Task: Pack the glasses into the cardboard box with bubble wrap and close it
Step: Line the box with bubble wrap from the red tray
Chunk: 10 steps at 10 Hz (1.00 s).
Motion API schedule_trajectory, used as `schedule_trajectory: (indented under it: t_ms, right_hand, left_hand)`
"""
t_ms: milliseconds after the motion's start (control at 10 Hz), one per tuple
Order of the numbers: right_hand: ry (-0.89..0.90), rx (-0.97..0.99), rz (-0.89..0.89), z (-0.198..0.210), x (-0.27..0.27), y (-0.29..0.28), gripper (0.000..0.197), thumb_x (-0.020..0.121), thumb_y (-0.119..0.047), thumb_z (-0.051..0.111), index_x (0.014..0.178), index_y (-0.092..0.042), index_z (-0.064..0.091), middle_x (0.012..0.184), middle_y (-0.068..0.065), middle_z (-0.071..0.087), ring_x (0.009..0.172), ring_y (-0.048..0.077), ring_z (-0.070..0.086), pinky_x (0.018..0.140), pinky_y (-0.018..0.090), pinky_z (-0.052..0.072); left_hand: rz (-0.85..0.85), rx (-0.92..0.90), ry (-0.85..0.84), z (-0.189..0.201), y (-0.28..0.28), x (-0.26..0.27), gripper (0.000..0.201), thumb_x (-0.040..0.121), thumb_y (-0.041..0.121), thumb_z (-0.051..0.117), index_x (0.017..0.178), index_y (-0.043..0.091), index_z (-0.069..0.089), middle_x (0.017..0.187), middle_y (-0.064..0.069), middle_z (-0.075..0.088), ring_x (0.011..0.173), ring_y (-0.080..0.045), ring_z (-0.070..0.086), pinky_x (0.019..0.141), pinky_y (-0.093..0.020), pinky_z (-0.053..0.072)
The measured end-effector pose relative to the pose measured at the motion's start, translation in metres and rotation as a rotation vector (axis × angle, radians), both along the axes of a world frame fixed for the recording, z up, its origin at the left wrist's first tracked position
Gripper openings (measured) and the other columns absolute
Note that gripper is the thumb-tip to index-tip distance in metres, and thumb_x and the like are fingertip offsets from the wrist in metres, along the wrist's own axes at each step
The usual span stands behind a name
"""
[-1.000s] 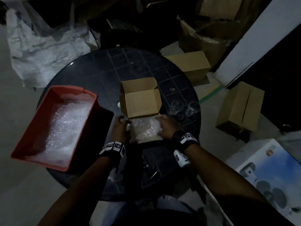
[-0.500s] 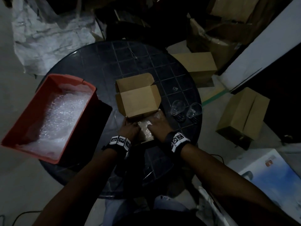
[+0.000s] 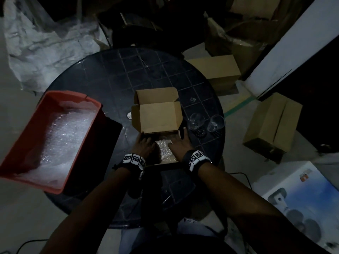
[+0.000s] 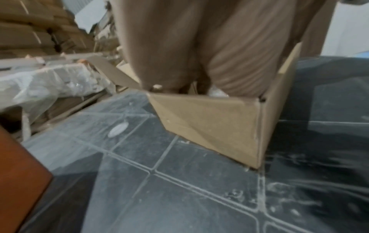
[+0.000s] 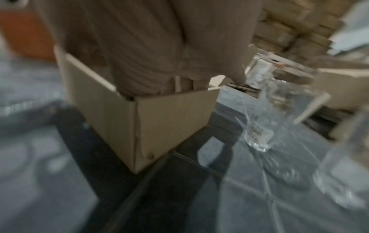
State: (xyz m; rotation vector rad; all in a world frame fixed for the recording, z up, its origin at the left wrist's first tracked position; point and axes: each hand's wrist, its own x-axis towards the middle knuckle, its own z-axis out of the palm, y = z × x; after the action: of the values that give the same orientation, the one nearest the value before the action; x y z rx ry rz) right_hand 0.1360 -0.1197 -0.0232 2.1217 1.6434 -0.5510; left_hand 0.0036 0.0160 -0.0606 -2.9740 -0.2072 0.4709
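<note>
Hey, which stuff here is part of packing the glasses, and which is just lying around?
Part of the job:
box
bubble wrap under both hands
two glasses beside the box
red bin of more wrap

Lying about:
closed cartons on the floor
printed white box
crumpled plastic sheet

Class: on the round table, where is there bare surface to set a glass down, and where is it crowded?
Bare: the far table beyond the cardboard box, and the near edge between the forearms. Crowded: the right edge by two glasses, and the left, where the red bin overhangs.
</note>
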Motion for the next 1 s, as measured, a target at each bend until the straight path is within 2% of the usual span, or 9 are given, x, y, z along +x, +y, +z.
schedule_trajectory:
  t_ms: [100, 300, 400, 500, 600, 700, 800, 900, 1000]
  right_hand:
    - [0.032, 0.103, -0.009, 0.0, -0.004, -0.011, 0.03, 0.089, -0.027, 0.061, 0.117, -0.016, 0.063, 0.147, 0.01, 0.045, 0.14, 0.028, 0.033, 0.104, 0.068, -0.021]
    - [0.132, 0.025, 0.158, -0.019, -0.025, -0.043, 0.088, 0.084, -0.074, 0.012, 0.131, -0.012, 0.052, 0.134, 0.013, 0.056, 0.127, 0.027, 0.05, 0.112, 0.061, -0.019]
    - [0.117, -0.016, 0.162, -0.018, -0.023, -0.041, 0.069, 0.092, -0.066, 0.031, 0.136, -0.016, 0.049, 0.141, 0.012, 0.05, 0.125, 0.027, 0.054, 0.116, 0.061, -0.01]
    - [0.06, -0.022, 0.199, -0.012, -0.025, -0.04, 0.046, 0.095, -0.046, 0.046, 0.128, -0.015, 0.055, 0.131, 0.014, 0.056, 0.108, 0.029, 0.063, 0.116, 0.058, -0.015]
    - [0.032, 0.009, 0.159, -0.009, -0.026, -0.041, 0.038, 0.095, -0.034, 0.048, 0.125, -0.012, 0.057, 0.119, 0.016, 0.059, 0.107, 0.033, 0.061, 0.112, 0.058, -0.017]
    - [0.041, -0.031, 0.107, -0.016, -0.031, -0.045, 0.032, 0.093, -0.03, 0.05, 0.12, -0.014, 0.058, 0.106, 0.01, 0.067, 0.103, 0.031, 0.063, 0.112, 0.06, -0.016]
    - [0.064, -0.039, 0.074, -0.019, -0.034, -0.046, 0.032, 0.093, -0.033, 0.049, 0.117, -0.014, 0.058, 0.099, 0.006, 0.069, 0.1, 0.03, 0.064, 0.112, 0.061, -0.016]
    - [0.055, -0.035, 0.036, -0.018, -0.036, -0.044, 0.035, 0.093, -0.04, 0.05, 0.116, -0.014, 0.058, 0.103, 0.007, 0.068, 0.104, 0.03, 0.062, 0.112, 0.063, -0.015]
    - [0.052, -0.069, 0.016, -0.015, -0.038, -0.042, 0.037, 0.093, -0.044, 0.049, 0.115, -0.016, 0.058, 0.105, 0.005, 0.067, 0.107, 0.03, 0.059, 0.109, 0.068, -0.015]
  left_hand:
    - [-0.015, -0.053, -0.004, 0.025, -0.015, -0.01, 0.045, 0.076, 0.037, 0.037, 0.09, 0.017, 0.075, 0.097, -0.007, 0.071, 0.093, -0.026, 0.068, 0.102, -0.053, 0.031]
    - [-0.009, -0.039, 0.236, 0.001, -0.027, -0.055, 0.073, 0.084, 0.072, 0.022, 0.092, 0.021, 0.074, 0.099, -0.004, 0.07, 0.112, -0.027, 0.061, 0.109, -0.059, 0.01]
    - [0.113, 0.026, 0.364, -0.044, -0.023, -0.057, 0.06, 0.092, 0.051, 0.037, 0.102, 0.001, 0.069, 0.099, -0.025, 0.064, 0.106, -0.029, 0.062, 0.11, -0.059, 0.021]
    - [0.09, -0.133, 0.151, -0.043, -0.019, -0.05, 0.06, 0.073, 0.054, 0.07, 0.107, 0.005, 0.071, 0.106, -0.031, 0.065, 0.098, -0.02, 0.066, 0.093, -0.045, 0.048]
    - [0.152, -0.206, 0.114, -0.009, -0.034, -0.032, 0.025, 0.056, 0.041, 0.08, 0.069, 0.021, 0.077, 0.08, -0.005, 0.072, 0.096, -0.035, 0.068, 0.096, -0.057, 0.043]
    - [0.134, -0.205, 0.121, -0.003, -0.038, -0.043, 0.04, 0.079, 0.036, 0.04, 0.074, 0.017, 0.075, 0.075, -0.009, 0.068, 0.113, -0.055, 0.054, 0.108, -0.071, 0.017]
    - [0.202, -0.327, 0.034, -0.012, -0.037, -0.047, 0.04, 0.079, 0.027, 0.039, 0.061, 0.01, 0.071, 0.065, -0.013, 0.068, 0.109, -0.053, 0.057, 0.115, -0.061, -0.001]
    - [0.155, -0.301, 0.015, -0.019, -0.043, -0.039, 0.046, 0.078, 0.034, 0.037, 0.061, 0.011, 0.073, 0.085, -0.021, 0.072, 0.116, -0.052, 0.053, 0.113, -0.056, 0.014]
    - [0.04, -0.252, -0.247, -0.053, -0.02, -0.041, 0.04, 0.081, 0.038, 0.045, 0.089, 0.013, 0.076, 0.126, -0.013, 0.062, 0.127, -0.024, 0.051, 0.114, -0.049, 0.025]
